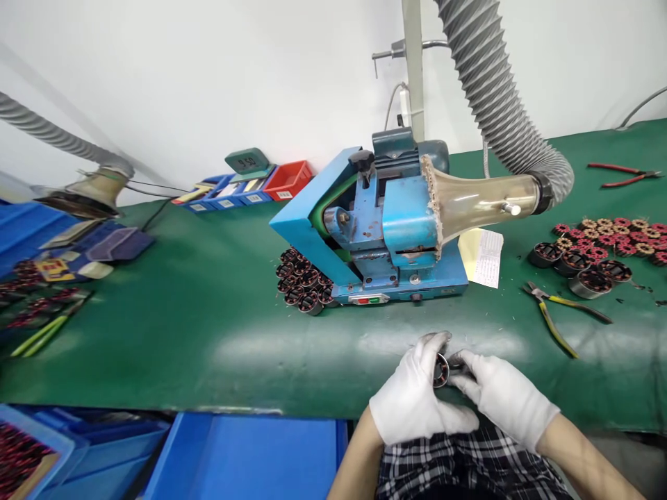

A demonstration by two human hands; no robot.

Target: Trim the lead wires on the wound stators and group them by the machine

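Observation:
Both my hands wear white gloves and meet above the near edge of the green bench. My left hand (413, 392) is closed round a motor stator (440, 370), a metal ring with dark slots and copper windings inside; its open face points to the right. My right hand (497, 389) is just beside it, fingers bent and pinched at a small dark thing next to the ring. I cannot make out what that thing is. A blue belt grinder-like machine (410, 221) with a clear suction hood (479, 198) stands beyond my hands.
Yellow-handled cutters (552, 305) lie to the right, with metal-cased stators (591, 281) and red-and-tan wound cores (615, 236) behind. Red-handled pliers (625, 172) lie farther back. More stators (305, 283) are grouped left of the machine. Blue bins (260, 458) stand below the bench's front edge.

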